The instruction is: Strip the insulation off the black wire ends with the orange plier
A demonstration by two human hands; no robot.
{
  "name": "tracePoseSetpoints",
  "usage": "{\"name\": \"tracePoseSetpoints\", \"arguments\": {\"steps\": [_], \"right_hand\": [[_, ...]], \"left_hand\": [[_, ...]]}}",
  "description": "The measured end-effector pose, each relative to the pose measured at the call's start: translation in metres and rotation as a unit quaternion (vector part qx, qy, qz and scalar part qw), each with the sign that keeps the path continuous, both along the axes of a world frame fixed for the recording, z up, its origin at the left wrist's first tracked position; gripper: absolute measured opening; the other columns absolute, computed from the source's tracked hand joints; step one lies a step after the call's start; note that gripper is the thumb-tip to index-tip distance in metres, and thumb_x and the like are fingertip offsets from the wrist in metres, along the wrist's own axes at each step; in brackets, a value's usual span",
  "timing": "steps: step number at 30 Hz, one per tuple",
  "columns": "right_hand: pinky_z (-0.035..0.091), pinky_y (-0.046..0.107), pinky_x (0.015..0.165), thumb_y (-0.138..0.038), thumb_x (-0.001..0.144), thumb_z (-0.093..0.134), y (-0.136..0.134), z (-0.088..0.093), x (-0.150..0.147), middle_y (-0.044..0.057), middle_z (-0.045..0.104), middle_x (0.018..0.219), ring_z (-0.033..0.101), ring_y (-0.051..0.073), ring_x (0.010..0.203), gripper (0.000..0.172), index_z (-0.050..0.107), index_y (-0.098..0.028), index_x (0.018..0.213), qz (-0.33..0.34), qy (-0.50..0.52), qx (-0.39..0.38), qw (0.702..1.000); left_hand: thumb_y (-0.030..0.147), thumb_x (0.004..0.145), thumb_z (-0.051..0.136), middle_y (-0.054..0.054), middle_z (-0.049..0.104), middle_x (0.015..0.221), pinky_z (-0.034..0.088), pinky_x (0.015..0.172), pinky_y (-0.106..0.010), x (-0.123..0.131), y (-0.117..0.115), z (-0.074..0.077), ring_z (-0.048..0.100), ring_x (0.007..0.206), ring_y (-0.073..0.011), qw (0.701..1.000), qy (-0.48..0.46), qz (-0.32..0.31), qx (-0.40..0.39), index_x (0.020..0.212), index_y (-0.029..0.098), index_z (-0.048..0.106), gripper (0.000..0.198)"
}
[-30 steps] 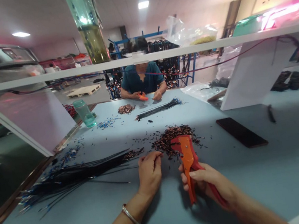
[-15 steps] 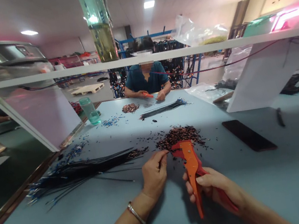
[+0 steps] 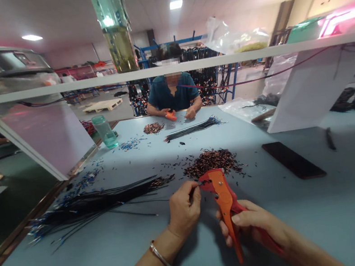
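The stripper and left hand have closed up

Against the picture from a second ago, the stripper's head sits lower beside the scraps, its handles look a little wider apart, and the left fingertips have come to its mouth.

It is over the near side of the bench, head up and slanted leftward. The right hand is wrapped around it: a firm grip, fingers on the orange handle, thumb across the gap, palm behind the red one. The left grip is pressed together, thumb against fingertips, pinching what looks like a wire, most of it hidden.

The stripper looks stiff and fairly light, easy for one hand; low on the handles, as now, should give the best squeeze, clear of the mouth. The wire, judging by the bundle to the left, is thin, light and springy, and its smooth coat may slip. It is best pinched close to the end, where it cannot bend away, with the fingertips just outside the mouth. The phone lies well apart on the right.
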State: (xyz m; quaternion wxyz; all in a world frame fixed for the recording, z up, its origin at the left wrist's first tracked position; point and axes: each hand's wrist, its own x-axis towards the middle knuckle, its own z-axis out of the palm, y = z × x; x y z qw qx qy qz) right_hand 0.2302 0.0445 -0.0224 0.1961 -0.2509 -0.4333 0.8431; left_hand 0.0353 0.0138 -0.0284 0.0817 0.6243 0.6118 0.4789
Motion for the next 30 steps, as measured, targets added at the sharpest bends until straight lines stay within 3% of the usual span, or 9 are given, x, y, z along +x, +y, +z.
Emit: {"name": "tracePoseSetpoints", "arguments": {"steps": [6, 16, 30], "right_hand": [[0.052, 0.033, 0.067, -0.033, 0.067, 0.075, 0.0, 0.004, 0.002, 0.007, 0.072, 0.08, 0.069, 0.02, 0.067, 0.034, 0.067, -0.013, 0.094, 0.012, -0.002, 0.008, 1.0], [0.051, 0.029, 0.064, -0.035, 0.066, 0.078, 0.003, 0.003, 0.004, 0.008, 0.071, 0.079, 0.067, 0.019, 0.069, 0.038, 0.068, -0.013, 0.096, 0.051, 0.032, 0.08, 0.995], [0.048, 0.029, 0.063, -0.032, 0.064, 0.078, 0.004, 0.0, 0.004, 0.006, 0.069, 0.079, 0.064, 0.019, 0.071, 0.04, 0.069, -0.013, 0.098, 0.061, 0.051, 0.085, 0.993]], "left_hand": [[0.023, 0.09, 0.048, -0.003, 0.067, 0.075, 0.043, 0.062, -0.021, 0.0, -0.001, 0.0, 0.059, 0.066, -0.0125, 0.999, -0.02, -0.022, 0.043, 0.087, 0.018, 0.065, 0.019], [0.018, 0.091, 0.049, 0.001, 0.053, 0.063, 0.035, 0.054, -0.021, 0.002, -0.008, 0.01, 0.045, 0.054, -0.0096, 0.991, -0.013, -0.056, 0.124, 0.087, 0.016, 0.065, 0.016], [0.013, 0.09, 0.049, 0.003, 0.05, 0.06, 0.032, 0.051, -0.021, 0.001, -0.009, 0.008, 0.043, 0.052, -0.0089, 0.981, 0.049, -0.047, 0.179, 0.091, 0.017, 0.062, 0.014]]}}
